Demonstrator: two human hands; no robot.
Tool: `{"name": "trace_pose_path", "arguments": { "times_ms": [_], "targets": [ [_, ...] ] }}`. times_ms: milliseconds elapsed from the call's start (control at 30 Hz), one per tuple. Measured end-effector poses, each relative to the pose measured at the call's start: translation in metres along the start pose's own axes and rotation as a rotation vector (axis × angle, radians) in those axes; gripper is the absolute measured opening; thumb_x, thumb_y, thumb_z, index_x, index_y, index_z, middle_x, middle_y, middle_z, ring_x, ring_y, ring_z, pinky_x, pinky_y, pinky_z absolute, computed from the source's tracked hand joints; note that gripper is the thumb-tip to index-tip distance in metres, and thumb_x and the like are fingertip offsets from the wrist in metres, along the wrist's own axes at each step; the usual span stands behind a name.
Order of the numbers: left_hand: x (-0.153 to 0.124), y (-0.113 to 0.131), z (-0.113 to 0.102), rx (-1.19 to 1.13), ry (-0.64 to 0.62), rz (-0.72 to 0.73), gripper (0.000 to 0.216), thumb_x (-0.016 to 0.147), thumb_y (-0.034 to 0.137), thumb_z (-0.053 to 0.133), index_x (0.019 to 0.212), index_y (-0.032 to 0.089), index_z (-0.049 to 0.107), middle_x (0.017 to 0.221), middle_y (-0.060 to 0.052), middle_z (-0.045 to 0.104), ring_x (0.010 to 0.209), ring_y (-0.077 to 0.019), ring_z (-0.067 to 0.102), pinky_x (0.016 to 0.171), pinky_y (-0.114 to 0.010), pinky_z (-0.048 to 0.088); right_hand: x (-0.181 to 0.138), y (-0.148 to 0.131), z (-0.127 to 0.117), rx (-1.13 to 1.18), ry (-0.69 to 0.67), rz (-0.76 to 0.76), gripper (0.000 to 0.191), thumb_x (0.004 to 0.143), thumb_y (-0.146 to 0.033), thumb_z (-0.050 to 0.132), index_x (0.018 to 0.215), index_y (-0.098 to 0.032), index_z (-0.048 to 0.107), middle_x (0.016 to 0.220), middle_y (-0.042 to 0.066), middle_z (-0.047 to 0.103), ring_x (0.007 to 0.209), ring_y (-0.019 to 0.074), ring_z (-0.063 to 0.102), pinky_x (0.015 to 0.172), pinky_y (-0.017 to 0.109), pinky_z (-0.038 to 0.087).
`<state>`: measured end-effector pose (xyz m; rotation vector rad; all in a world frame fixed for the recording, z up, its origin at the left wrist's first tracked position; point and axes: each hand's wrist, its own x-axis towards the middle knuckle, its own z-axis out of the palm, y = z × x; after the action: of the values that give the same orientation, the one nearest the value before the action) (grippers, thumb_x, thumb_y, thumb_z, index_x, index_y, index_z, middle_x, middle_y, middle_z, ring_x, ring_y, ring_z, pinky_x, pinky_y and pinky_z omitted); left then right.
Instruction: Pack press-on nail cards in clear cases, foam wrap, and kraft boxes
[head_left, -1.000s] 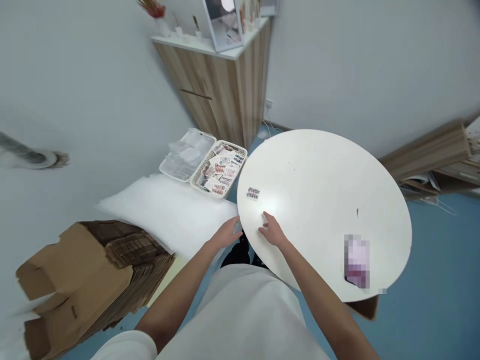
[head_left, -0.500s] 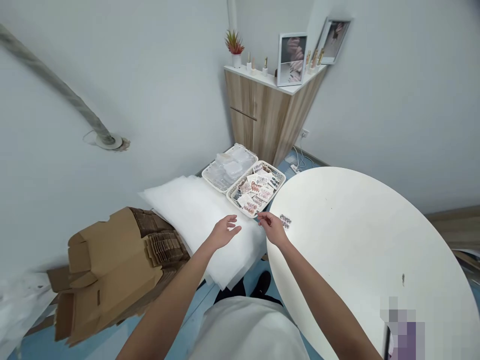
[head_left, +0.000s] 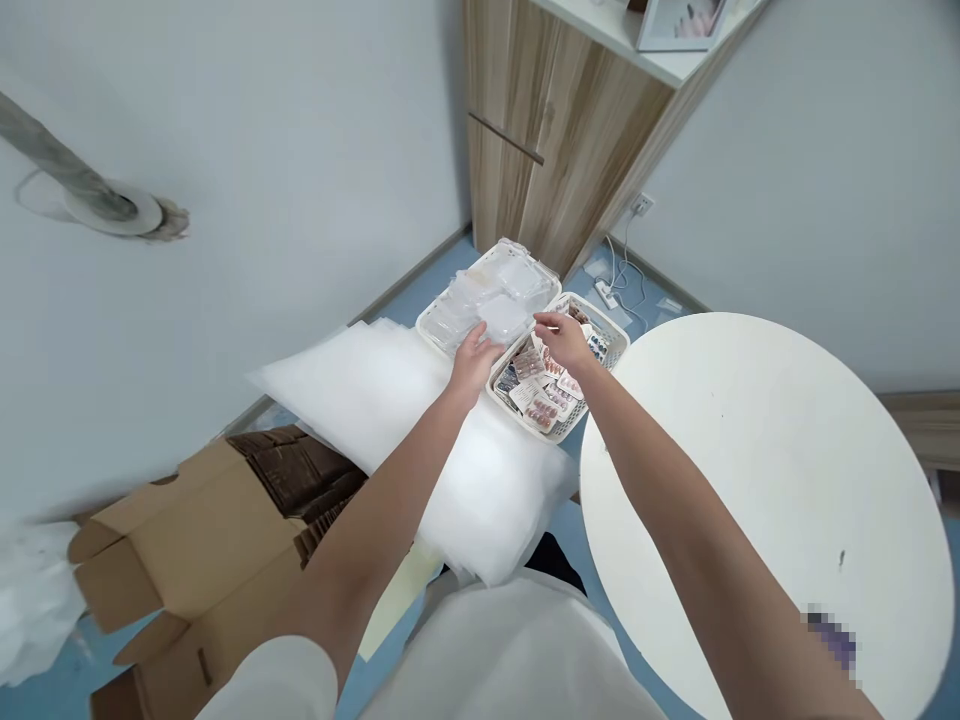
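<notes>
My left hand (head_left: 472, 362) reaches into a white basket (head_left: 433, 322) of clear plastic cases. Its fingers curl on the edge of one clear case (head_left: 504, 318). My right hand (head_left: 564, 342) hovers over the neighbouring white basket (head_left: 556, 434), which holds several cards of press-on nails (head_left: 541, 408). The right hand's fingers stretch left, slightly apart, just above the cards, and I see nothing in them. Both baskets rest on the floor past a stack of white foam sheets (head_left: 390, 400).
A round white table (head_left: 750, 470) stands on my right, with a blurred patch near its front edge. Flattened and open cardboard boxes (head_left: 187, 540) lie at the lower left. A wooden cabinet (head_left: 555, 130) stands behind the baskets, with a power strip (head_left: 606, 294) on the blue floor.
Both hands have moved from the table edge, across the foam sheets, forward to the two baskets. The view has swung left and down. The small nail card on the table is out of sight.
</notes>
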<state>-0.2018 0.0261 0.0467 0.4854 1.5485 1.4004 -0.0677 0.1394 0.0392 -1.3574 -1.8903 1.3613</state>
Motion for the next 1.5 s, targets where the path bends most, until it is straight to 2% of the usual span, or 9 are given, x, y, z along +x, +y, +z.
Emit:
{"name": "trace_pose_path", "arguments": {
  "times_ms": [267, 500, 633, 767, 833, 967, 1233, 1400, 1500],
  "targets": [
    [0.023, -0.008, 0.007, -0.020, -0.013, -0.053, 0.056, 0.067, 0.012, 0.054, 0.123, 0.019, 0.045, 0.136, -0.007, 0.036, 0.120, -0.0217, 0.040, 0.091, -0.031, 0.040, 0.022, 0.002, 0.024, 0.069, 0.056, 0.089, 0.028, 0.066, -0.023, 0.058, 0.092, -0.015, 0.062, 0.095, 0.005, 0.062, 0.083, 0.0154, 0.056, 0.082, 0.036, 0.042],
    [0.023, -0.015, 0.003, 0.043, 0.029, -0.003, 0.052, 0.065, 0.013, 0.056, 0.117, 0.019, 0.052, 0.129, -0.006, 0.046, 0.123, -0.0217, 0.036, 0.098, -0.032, 0.033, 0.010, 0.004, 0.032, 0.228, 0.148, 0.180, 0.021, 0.064, -0.030, 0.059, 0.078, -0.015, 0.060, 0.074, 0.001, 0.059, 0.069, 0.0116, 0.053, 0.071, 0.031, 0.044],
    [0.002, -0.013, 0.006, 0.049, 0.059, 0.112, 0.045, 0.066, 0.017, 0.058, 0.111, 0.018, 0.056, 0.123, -0.006, 0.051, 0.116, -0.0201, 0.044, 0.096, -0.030, 0.035, -0.017, -0.008, 0.030, 0.390, 0.237, 0.188, 0.019, 0.062, -0.027, 0.059, 0.077, -0.016, 0.053, 0.073, -0.001, 0.053, 0.065, 0.0091, 0.051, 0.067, 0.028, 0.046],
    [-0.043, -0.006, 0.020, 0.025, 0.092, 0.197, 0.034, 0.068, 0.029, 0.060, 0.099, 0.016, 0.056, 0.106, -0.008, 0.060, 0.098, -0.0167, 0.056, 0.084, -0.030, 0.044, -0.078, -0.022, 0.006, 0.538, 0.277, 0.161, 0.031, 0.062, -0.028, 0.060, 0.089, -0.020, 0.048, 0.083, -0.001, 0.050, 0.068, 0.0085, 0.051, 0.066, 0.027, 0.049],
    [-0.070, -0.005, 0.029, -0.017, 0.034, 0.168, 0.034, 0.067, 0.034, 0.061, 0.096, 0.017, 0.055, 0.089, -0.005, 0.064, 0.084, -0.0141, 0.060, 0.075, -0.028, 0.047, -0.121, -0.020, -0.016, 0.574, 0.298, 0.151, 0.036, 0.063, -0.029, 0.060, 0.095, -0.022, 0.047, 0.088, 0.000, 0.050, 0.069, 0.0085, 0.052, 0.067, 0.027, 0.049],
    [-0.129, -0.013, 0.059, -0.023, -0.270, -0.006, 0.038, 0.063, 0.037, 0.066, 0.094, 0.018, 0.055, 0.069, 0.001, 0.061, 0.066, -0.0115, 0.060, 0.064, -0.025, 0.046, -0.218, 0.004, -0.072, 0.630, 0.219, 0.166, 0.033, 0.061, -0.027, 0.063, 0.091, -0.020, 0.052, 0.090, 0.001, 0.054, 0.070, 0.0095, 0.054, 0.071, 0.030, 0.048],
    [-0.262, -0.049, 0.158, 0.245, -0.919, -0.165, 0.033, 0.065, 0.043, 0.064, 0.085, 0.016, 0.062, 0.075, -0.004, 0.062, 0.070, -0.0131, 0.058, 0.069, -0.028, 0.046, -0.409, 0.058, -0.173, 0.695, 0.421, 0.201, 0.030, 0.061, -0.027, 0.067, 0.088, -0.019, 0.060, 0.076, 0.000, 0.059, 0.069, 0.0113, 0.054, 0.072, 0.030, 0.044],
    [-0.329, -0.082, 0.201, 0.288, -1.002, -0.128, 0.034, 0.063, 0.041, 0.066, 0.083, 0.014, 0.063, 0.072, -0.004, 0.062, 0.068, -0.0132, 0.057, 0.070, -0.030, 0.045, -0.488, 0.087, -0.195, 0.800, 0.710, 0.182, 0.033, 0.057, -0.030, 0.071, 0.087, -0.023, 0.059, 0.084, -0.001, 0.057, 0.074, 0.0109, 0.054, 0.073, 0.029, 0.044],
    [-0.353, -0.096, 0.211, 0.285, -0.988, -0.118, 0.033, 0.064, 0.041, 0.065, 0.084, 0.014, 0.063, 0.072, -0.003, 0.062, 0.067, -0.0118, 0.056, 0.070, -0.029, 0.045, -0.520, 0.096, -0.197, 0.824, 0.741, 0.190, 0.027, 0.059, -0.033, 0.070, 0.080, -0.022, 0.058, 0.078, -0.002, 0.056, 0.068, 0.0093, 0.054, 0.073, 0.029, 0.045]
  ]
}}
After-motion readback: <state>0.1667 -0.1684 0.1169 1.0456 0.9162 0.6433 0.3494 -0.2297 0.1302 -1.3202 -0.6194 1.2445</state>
